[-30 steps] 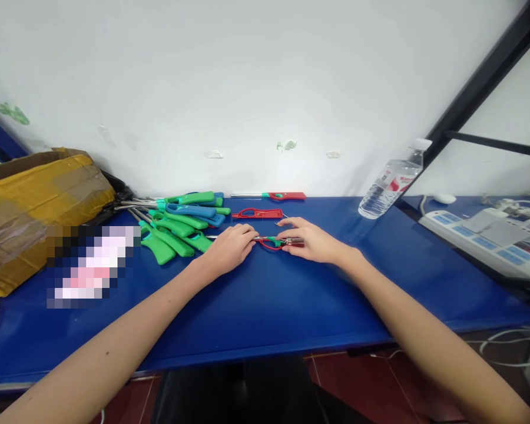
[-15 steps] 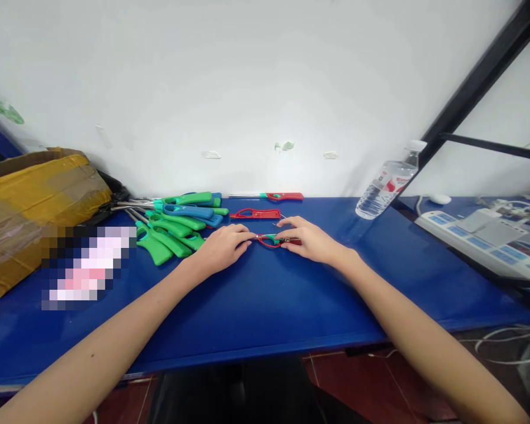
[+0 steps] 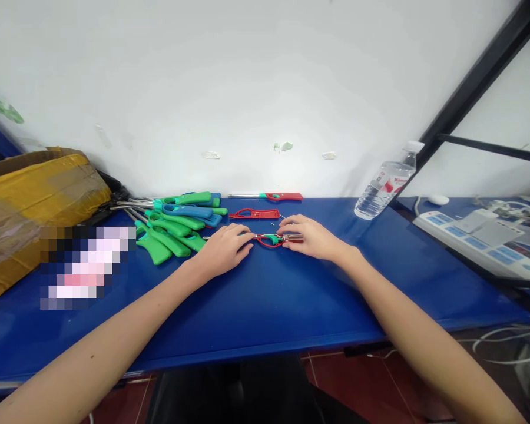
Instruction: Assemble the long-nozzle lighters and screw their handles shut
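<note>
An opened red gas lighter lies on the blue table between my hands, with a green trigger and inner parts showing in its handle half. My left hand pinches its metal tube side, the fingers bent over it and the tube mostly hidden. My right hand straddles the handle, thumb on the near side and fingers on the far side. Just beyond lies a loose red handle shell. A small metal piece rests near my right fingertips. Farther back is a whole red lighter with a green collar.
Several green and blue lighters are piled left of my left hand. A taped cardboard box stands at the far left, beside a blurred-out patch. At the right are a water bottle by the wall and a white power strip with cables.
My right fingers have shifted slightly outward, so more of the lighter's handle and inner parts shows. My left hand stays at the tube end.
</note>
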### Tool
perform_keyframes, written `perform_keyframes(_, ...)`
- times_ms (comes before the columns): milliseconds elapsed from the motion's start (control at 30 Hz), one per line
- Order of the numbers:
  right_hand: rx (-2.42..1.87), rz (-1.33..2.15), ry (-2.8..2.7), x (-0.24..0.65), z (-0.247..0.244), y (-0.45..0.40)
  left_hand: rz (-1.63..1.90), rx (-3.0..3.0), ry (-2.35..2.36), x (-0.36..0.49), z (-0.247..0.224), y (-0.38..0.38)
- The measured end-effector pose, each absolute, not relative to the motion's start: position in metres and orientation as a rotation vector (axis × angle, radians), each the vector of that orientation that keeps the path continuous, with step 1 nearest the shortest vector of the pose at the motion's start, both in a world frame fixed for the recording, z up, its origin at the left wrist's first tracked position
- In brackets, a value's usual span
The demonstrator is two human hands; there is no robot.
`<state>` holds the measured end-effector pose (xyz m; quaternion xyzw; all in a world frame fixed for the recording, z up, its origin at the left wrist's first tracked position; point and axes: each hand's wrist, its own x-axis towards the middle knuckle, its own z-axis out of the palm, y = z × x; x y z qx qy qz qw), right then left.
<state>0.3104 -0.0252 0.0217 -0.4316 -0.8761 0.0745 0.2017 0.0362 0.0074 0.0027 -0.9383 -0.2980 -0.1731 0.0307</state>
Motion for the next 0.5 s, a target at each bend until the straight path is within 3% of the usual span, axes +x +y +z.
perform_keyframes(500, -1.366, 0.235, -2.475, 0.334, 0.033, -0.023, -0.544, -2.907, -0.863, 0.034, 0.003, 0.007)
